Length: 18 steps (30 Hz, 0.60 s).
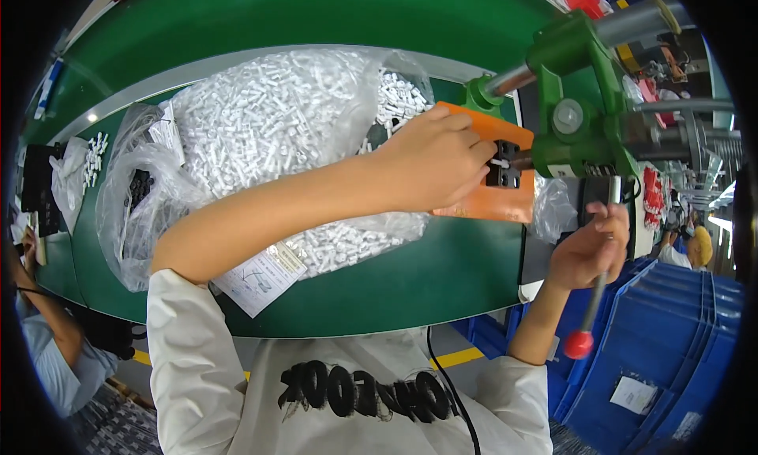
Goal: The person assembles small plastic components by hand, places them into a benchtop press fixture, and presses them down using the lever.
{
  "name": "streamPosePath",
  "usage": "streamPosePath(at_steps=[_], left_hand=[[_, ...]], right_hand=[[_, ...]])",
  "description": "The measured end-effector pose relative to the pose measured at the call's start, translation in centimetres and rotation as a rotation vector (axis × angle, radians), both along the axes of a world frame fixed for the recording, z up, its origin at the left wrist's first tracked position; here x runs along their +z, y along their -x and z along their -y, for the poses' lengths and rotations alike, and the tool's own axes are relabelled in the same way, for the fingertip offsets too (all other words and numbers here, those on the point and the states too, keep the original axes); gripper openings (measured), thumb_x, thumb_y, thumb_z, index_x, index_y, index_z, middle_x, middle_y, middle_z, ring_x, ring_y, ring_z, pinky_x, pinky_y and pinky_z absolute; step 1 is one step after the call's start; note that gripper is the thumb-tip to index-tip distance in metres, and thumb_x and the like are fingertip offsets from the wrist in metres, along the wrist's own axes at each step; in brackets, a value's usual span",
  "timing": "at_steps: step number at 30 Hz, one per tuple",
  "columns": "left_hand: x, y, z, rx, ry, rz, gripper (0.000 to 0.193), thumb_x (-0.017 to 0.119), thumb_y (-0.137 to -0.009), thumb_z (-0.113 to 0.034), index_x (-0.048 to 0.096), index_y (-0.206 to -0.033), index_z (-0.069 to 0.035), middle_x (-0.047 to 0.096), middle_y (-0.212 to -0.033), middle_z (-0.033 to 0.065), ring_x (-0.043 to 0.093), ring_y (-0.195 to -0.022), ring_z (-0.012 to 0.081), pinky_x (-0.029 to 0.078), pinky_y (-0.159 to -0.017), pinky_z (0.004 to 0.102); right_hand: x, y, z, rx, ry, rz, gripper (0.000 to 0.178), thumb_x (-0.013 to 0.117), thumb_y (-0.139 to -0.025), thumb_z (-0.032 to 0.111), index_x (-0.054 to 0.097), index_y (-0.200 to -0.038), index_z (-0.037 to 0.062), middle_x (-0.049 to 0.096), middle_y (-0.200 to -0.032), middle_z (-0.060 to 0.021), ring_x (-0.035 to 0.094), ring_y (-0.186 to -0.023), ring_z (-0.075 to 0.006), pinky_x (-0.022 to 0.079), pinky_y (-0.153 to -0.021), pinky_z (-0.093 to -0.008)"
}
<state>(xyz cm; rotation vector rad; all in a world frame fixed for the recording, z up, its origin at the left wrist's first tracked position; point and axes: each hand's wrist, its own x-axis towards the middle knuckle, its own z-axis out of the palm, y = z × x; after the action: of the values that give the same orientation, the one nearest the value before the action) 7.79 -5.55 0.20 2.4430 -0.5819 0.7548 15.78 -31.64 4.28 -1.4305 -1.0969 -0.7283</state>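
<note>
On the right of the green table stands a green hand press (568,99) with an orange base plate (482,208). A black fixture block (503,178) sits on that plate, under the ram, with a small white part (500,163) in it. My left hand (434,163) reaches across to the block, fingers curled and closed at its left side; what the fingertips pinch, if anything, is hidden. My right hand (588,250) is wrapped round the press's metal lever (598,297), which slants down to a red ball knob (578,344).
Left of the press, a large clear bag (268,115) of small white plastic parts covers the table. Loose white parts (399,99) lie behind my hand. A paper label (260,281) is by my forearm. Blue crates (639,336) stand at right. Another person's arm (47,305) shows at far left.
</note>
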Motion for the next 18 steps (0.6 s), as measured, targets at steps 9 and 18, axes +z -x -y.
streamPosePath(at_steps=[9, 18], left_hand=[[0.4, -2.0, 1.6, 0.051, -0.041, 0.039, 0.014, 0.064, -0.087, -0.02, 0.065, -0.083, -0.006, 0.064, -0.078, 0.0077, 0.063, -0.081, 0.0268, 0.051, -0.069, 0.0401], [1.4, 4.4, -0.4, 0.127, 0.038, 0.137, 0.016, 0.068, -0.084, -0.017, 0.058, -0.076, -0.007, 0.057, -0.073, 0.0048, 0.057, -0.069, 0.0224, 0.046, -0.064, 0.0346]], right_hand=[[8.4, -0.2, -4.4, 0.066, -0.163, -0.394, 0.022, 0.051, -0.099, 0.017, 0.047, -0.112, 0.001, 0.051, -0.098, -0.01, 0.051, -0.097, -0.0214, 0.047, -0.063, -0.0293], [6.2, 0.2, -3.4, -0.087, -0.023, -0.507, 0.049, 0.044, -0.1, 0.011, 0.033, -0.143, -0.0084, 0.038, -0.146, -0.0227, 0.039, -0.135, -0.0361, 0.045, -0.101, -0.0478]])
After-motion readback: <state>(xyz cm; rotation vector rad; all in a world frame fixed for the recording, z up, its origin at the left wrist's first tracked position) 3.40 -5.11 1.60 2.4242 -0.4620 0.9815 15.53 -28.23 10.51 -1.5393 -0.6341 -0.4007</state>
